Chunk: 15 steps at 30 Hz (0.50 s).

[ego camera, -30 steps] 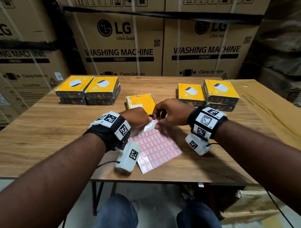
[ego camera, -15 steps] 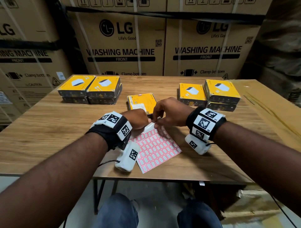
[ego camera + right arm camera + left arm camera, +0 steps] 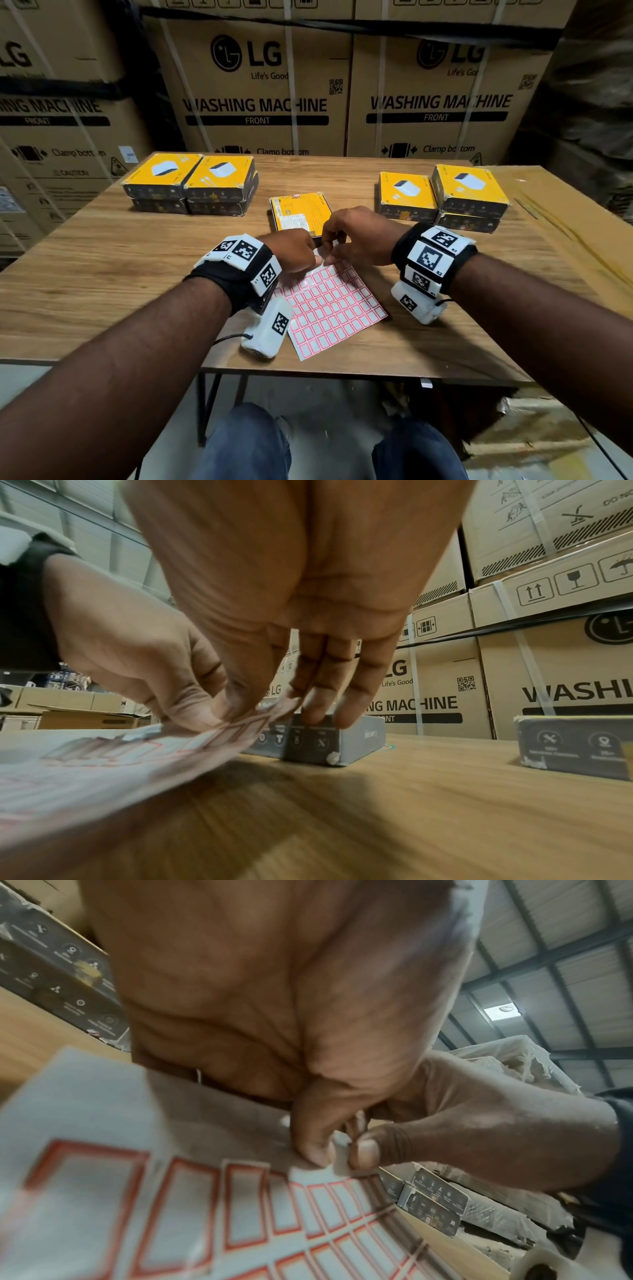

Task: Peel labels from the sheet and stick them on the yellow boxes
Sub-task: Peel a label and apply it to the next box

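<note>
A label sheet of white labels with red borders lies on the wooden table in front of me, its far edge lifted. My left hand pinches that raised edge; the left wrist view shows its thumb on the paper. Right beside it, my right hand pinches a small white label at the same edge with thumb and forefinger. In the right wrist view the other fingers hang straight. Just behind the hands one yellow box lies flat.
Yellow boxes are stacked at the back left and the back right of the table. Large washing machine cartons wall off the far side. My knees show below the near table edge.
Both hands stay at the sheet's far edge. The right thumb and forefinger have drawn closer to the left thumb, and the sheet has shifted slightly on the table.
</note>
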{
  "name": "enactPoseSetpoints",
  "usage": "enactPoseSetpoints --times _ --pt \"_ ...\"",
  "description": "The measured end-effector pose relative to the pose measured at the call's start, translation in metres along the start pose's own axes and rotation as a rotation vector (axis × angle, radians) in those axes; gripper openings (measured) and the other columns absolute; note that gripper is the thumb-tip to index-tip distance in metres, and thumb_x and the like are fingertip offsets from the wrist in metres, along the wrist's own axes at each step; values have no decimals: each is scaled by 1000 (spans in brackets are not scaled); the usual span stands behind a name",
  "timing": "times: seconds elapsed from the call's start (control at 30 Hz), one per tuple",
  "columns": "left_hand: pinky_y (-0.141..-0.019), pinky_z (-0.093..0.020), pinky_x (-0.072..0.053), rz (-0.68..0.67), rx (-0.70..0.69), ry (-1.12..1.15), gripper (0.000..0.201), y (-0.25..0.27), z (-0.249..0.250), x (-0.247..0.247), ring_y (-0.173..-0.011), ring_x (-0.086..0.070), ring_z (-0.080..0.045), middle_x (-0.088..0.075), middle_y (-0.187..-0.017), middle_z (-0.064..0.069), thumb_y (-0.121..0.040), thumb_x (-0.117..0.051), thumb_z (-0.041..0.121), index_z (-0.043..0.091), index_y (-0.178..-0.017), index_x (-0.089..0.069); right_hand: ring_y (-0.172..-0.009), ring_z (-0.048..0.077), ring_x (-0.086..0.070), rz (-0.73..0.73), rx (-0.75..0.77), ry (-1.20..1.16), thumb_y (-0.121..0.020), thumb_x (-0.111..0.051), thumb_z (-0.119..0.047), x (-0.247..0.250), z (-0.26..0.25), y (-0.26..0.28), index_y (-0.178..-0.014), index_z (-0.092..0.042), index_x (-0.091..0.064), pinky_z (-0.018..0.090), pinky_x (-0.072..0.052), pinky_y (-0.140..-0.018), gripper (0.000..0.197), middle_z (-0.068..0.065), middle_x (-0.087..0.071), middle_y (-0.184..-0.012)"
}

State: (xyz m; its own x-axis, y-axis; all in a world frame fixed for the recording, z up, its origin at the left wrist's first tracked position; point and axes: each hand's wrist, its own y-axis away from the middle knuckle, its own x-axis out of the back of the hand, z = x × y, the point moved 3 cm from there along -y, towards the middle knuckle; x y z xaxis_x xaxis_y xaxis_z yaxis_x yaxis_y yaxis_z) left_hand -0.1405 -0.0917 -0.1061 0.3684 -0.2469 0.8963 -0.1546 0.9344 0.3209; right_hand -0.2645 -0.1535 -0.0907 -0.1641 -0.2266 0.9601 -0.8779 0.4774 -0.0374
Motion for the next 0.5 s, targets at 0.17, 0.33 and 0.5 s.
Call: enactPoseSetpoints --times 0.17,0.33,0.5 --pt "-73 -31 -47 -38 33 63 28 -2 -3 -1 -82 -63 -22 -68 -89 -8 -98 -55 32 7 -98 -69 -88 14 -55 39 2 -34 -79 -80 -28 1 2 0 -85 -21 -67 32 -48 -76 15 -2 -61 -95" --pt "-69 -30 -49 -30 1 53 20 -4 -1 -2 -73 -63 -22 -70 -82 -8 -93 -60 23 6 -88 -69 -84 13 -63 85 3 -131 -83 -76 -21 4 6 2 -86 -15 -71 35 -52 -79 9 -2 -70 -88" --pt "-77 -34 -53 -15 -18 49 19 -4 2 -1 -75 -63 -22 -67 -79 -5 -92 -64 27 9 -88 -68 -76 11 -67 80 -31 -257 -83 -77 -17 6 12 2 -85 -13 -70 33 -56 -76 8 -2 -72 -81"
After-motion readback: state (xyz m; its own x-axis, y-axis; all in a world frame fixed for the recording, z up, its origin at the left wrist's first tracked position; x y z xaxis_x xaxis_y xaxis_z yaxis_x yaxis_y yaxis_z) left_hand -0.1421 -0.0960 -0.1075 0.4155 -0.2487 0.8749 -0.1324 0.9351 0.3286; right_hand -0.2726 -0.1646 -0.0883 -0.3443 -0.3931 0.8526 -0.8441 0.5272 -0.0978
